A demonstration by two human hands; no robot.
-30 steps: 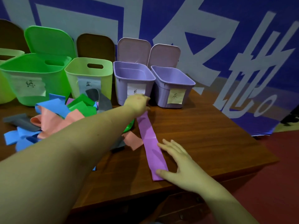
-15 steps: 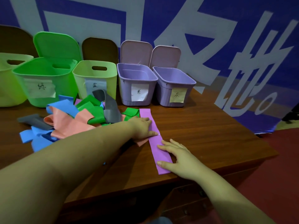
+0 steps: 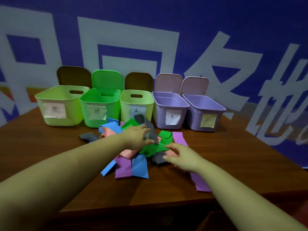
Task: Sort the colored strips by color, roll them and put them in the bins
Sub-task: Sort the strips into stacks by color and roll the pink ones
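A jumble of coloured strips (image 3: 133, 147) lies mid-table: blue, pink, green, grey and purple. My left hand (image 3: 137, 137) reaches into it and pinches a grey strip (image 3: 150, 130) that curves up out of the jumble. Hovering at the pile's right edge, my right hand (image 3: 182, 156) has its fingers spread and loosely bent over a green strip (image 3: 158, 147) and holds nothing. One long purple strip (image 3: 179, 139) lies flat, running under my right forearm to the table's front edge. Five open bins line the back: light green (image 3: 58, 105), green (image 3: 98, 112), pale green (image 3: 136, 104), and two purple (image 3: 170, 114), (image 3: 205, 115).
The wooden table (image 3: 233, 155) ends close on the right and front. Each bin carries a paper label, and the lids stand up behind them against a blue and white banner (image 3: 166, 39).
My left hand left the long purple strip and went back to the pile, taking the grey strip. My right hand lifted off the purple strip's near end and moved towards the pile.
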